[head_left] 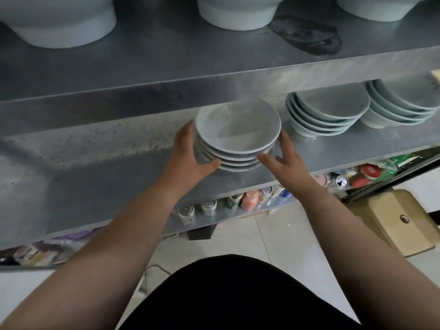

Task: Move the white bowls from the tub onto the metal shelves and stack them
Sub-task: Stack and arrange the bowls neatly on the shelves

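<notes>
Dead centre of the frame there's a stack of white bowls (pixel 238 134) over the middle metal shelf (pixel 107 163); can't tell if it's fully set down. The left hand (pixel 190 158) is wrapped round the stack's left side, fingers curled behind and thumb at the front bottom edge, a proper grip. The right hand (pixel 288 163) is loose on the right side, fingers spread, just touching the rims. A second bowl stack (pixel 326 115) sits right of centre.
</notes>
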